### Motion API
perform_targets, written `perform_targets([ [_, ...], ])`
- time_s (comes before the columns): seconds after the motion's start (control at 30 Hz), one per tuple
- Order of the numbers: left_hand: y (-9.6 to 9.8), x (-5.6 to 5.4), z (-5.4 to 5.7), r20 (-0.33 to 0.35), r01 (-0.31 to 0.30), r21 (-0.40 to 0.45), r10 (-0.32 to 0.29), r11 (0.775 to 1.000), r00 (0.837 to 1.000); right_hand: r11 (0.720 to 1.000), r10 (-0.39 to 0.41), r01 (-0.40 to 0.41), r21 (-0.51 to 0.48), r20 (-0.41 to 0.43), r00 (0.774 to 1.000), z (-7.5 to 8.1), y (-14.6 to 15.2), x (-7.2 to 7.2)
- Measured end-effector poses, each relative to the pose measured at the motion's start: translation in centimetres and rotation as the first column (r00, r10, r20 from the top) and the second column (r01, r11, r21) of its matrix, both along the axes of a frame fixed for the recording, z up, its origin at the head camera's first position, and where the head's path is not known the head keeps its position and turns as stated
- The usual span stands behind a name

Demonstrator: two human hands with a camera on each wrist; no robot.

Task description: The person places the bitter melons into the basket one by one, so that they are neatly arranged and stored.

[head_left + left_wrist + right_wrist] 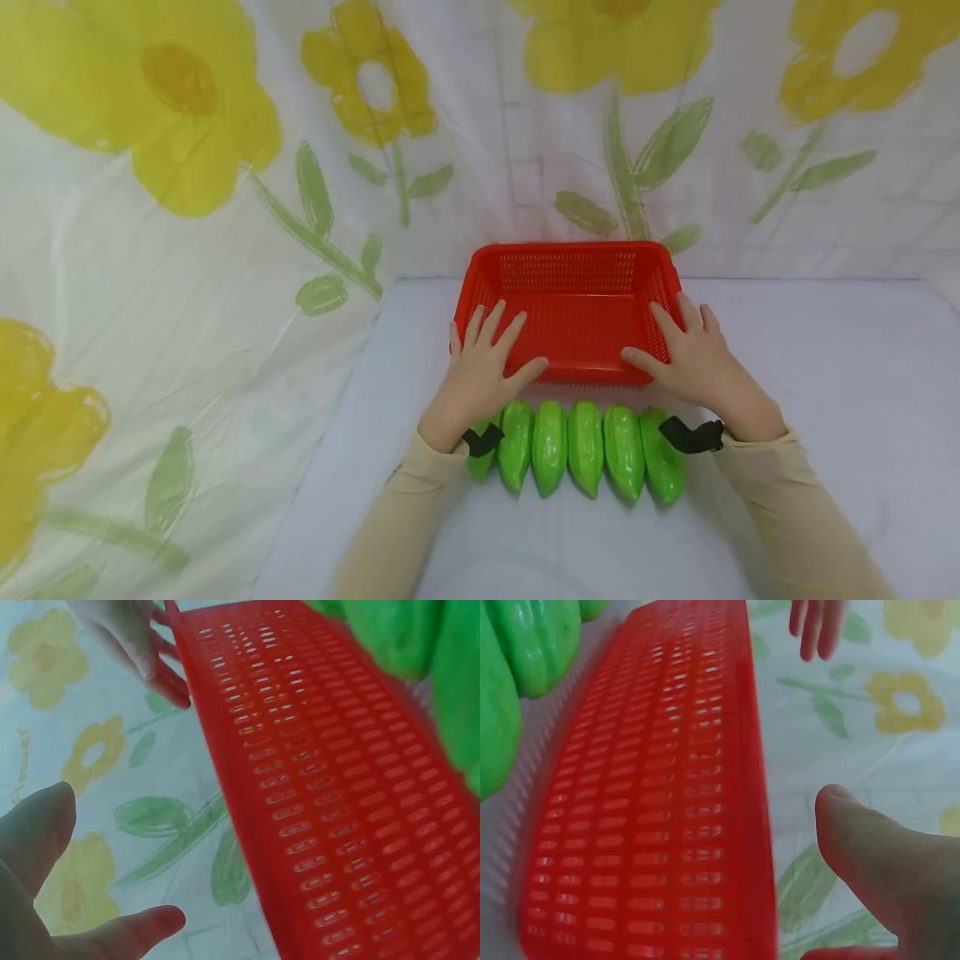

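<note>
A red plastic basket (581, 329) with slotted walls stands on a white table, nothing visible inside it. My left hand (480, 375) hovers at its near left corner, fingers straight and spread. At the near right corner my right hand (697, 362) is spread likewise, thumb pointing inward over the rim. Neither hand grips anything; whether fingertips touch the rim cannot be told from the head view. Several glossy green, tapered fruit-like pieces (550, 450) lie in a row before the basket; the left wrist partly covers the leftmost. Both wrist views show the basket's slotted near wall (330, 795).
The white tabletop (810, 350) extends to both sides of the basket. Behind and left hangs a pale cloth (480, 167) printed with yellow flowers, close to the basket's far side. Black straps (692, 435) circle both wrists.
</note>
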State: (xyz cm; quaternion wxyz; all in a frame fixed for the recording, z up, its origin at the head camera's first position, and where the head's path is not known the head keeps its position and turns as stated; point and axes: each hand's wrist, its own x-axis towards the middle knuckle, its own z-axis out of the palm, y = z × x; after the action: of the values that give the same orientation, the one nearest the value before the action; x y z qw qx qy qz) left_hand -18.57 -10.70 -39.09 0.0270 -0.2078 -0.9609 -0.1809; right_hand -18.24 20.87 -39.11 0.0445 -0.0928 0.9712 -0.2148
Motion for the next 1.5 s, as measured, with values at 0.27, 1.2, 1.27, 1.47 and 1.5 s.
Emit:
perform_targets([
  [0.27,-1.4,1.5,-1.6,-0.033,0.024,-0.017,-0.025,1.000,0.999,1.000,-0.010,0.010,-0.020,0.010,1.000,-1.0,0.7,-0.9],
  [1.2,-6.3,5.9,-6.5,-0.166,0.047,0.126,-0.026,0.991,0.986,1.000,0.009,-0.008,-0.013,0.093,0.996,-2.0,0.5,-1.9],
  [1.27,-6.2,5.7,-6.7,-0.113,0.029,0.120,-0.015,0.992,0.994,1.000,0.009,-0.008,-0.010,0.094,0.996,-2.0,0.6,-1.9],
  [1.47,-6.1,5.3,-7.3,-0.005,-0.001,0.119,0.002,0.993,1.000,1.000,0.007,-0.007,-0.006,0.096,0.995,-2.1,0.4,-1.9],
  [1.5,-6.0,5.2,-7.4,0.004,-0.002,0.125,0.002,0.992,1.000,1.000,0.007,-0.006,-0.007,0.095,0.995,-2.2,0.4,-1.9],
])
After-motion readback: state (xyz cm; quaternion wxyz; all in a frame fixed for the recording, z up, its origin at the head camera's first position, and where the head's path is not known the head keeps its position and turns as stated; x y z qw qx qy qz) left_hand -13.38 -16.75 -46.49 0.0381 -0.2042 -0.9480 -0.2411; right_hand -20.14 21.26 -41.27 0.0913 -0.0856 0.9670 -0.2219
